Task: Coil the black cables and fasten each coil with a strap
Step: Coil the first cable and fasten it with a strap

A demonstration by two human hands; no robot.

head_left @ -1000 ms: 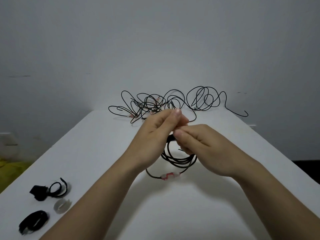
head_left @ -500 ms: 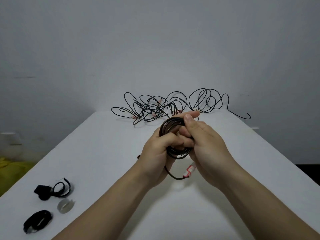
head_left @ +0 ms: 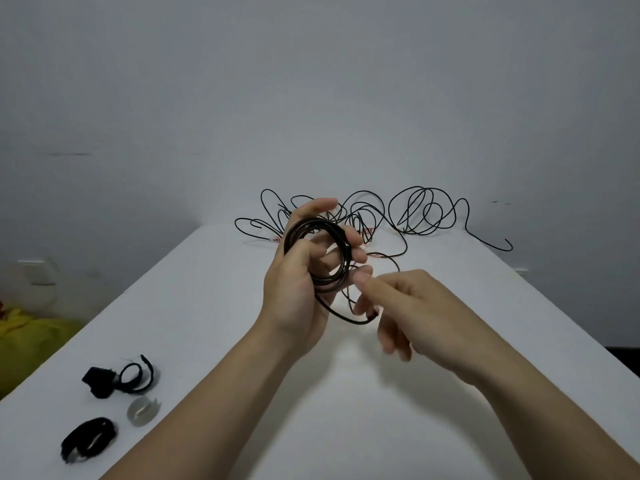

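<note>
One coil of black cable [head_left: 347,259] is held above the table [head_left: 207,306] by the left hand [head_left: 294,289], fingers curled through the ring. The right hand [head_left: 415,306], just right of that grip, meets the coil's loose tail; whether it pinches cannot be told. One tangle of loose cables [head_left: 415,216] lies beyond the grip, at the far edge. Two straps, a looped black strap [head_left: 136,375] and a flat black strap [head_left: 88,438], plus one grey ring [head_left: 143,407], lie well left, near the front edge. Bare tabletop spreads beneath and right of the grip.
</note>
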